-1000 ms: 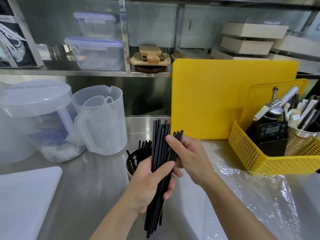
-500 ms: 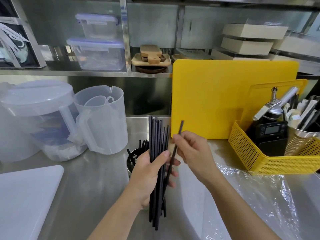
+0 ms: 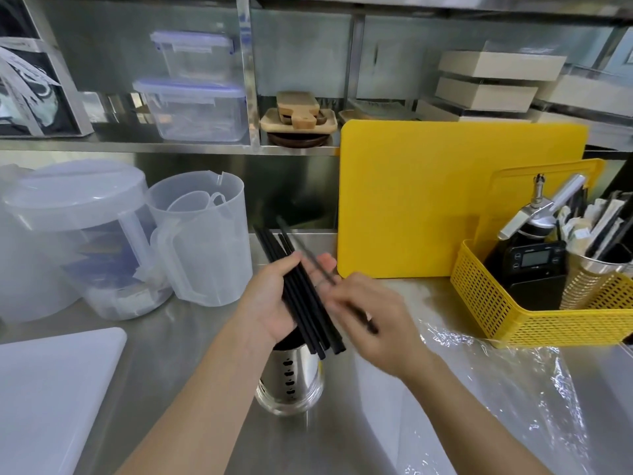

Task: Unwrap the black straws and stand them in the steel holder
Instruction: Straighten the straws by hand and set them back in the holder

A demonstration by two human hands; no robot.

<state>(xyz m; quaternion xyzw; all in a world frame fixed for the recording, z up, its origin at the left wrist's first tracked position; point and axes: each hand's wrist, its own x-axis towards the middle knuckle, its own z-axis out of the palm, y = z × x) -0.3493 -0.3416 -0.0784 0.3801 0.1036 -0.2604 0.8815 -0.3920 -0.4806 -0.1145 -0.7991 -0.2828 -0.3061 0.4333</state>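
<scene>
My left hand point(image 3: 270, 303) grips a bundle of several black straws point(image 3: 301, 296), tilted with their tops leaning far-left and their lower ends just above the steel holder point(image 3: 291, 382). The holder is a shiny perforated cylinder standing on the counter right below that hand; its mouth is mostly hidden. My right hand point(image 3: 373, 320) pinches a single black straw point(image 3: 322, 269), blurred, which lies slanted beside the bundle. Crumpled clear plastic wrap point(image 3: 496, 389) lies on the counter to the right.
A yellow cutting board point(image 3: 459, 200) leans on the back wall. A yellow basket point(image 3: 496, 303) with a scale, a dispenser and a cup of utensils stands at right. Translucent jugs point(image 3: 202, 241) stand at left, and a white board point(image 3: 51, 389) lies at near left.
The view dropped, so the steel holder now shows below my left hand. The bundle tilted from upright to slanted. My right hand drew one straw apart and moved it down beside the bundle.
</scene>
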